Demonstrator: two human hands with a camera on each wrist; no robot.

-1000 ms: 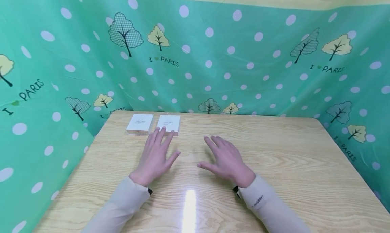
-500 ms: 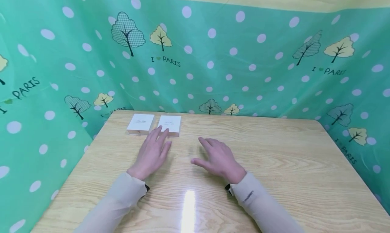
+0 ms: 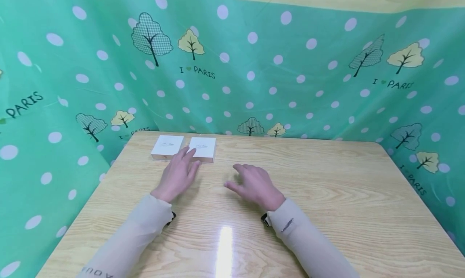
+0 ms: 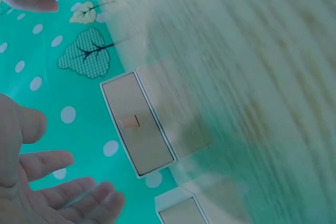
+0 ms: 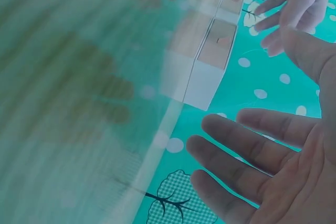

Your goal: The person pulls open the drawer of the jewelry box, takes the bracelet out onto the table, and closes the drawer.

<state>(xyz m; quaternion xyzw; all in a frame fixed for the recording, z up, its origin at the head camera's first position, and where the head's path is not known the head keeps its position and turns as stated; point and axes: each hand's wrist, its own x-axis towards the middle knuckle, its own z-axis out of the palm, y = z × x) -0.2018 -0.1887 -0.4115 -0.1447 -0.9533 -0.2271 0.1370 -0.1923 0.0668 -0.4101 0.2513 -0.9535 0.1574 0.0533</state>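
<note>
Boxes (image 3: 167, 145) sat side by side, ungripped, near the far left corner of the table (image 3: 327, 181), any handling seemingly yet to begin, while left hand (image 3: 176, 175) and right hand (image 3: 256, 186), fingers loosely extended, held nothing.

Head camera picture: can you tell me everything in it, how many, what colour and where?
Table: one, light wood, middle and bottom
Boxes: two, white on top, table's far left
Cloth: at least one, green with pale dots, behind the table and beside it
Shine: one, white, table's near part
Sleeves: two, pale, bottom
Bands: two, black, at the sleeve ends
Left hand: one, bare, nearest the boxes
Right hand: one, bare, table's middle
</note>
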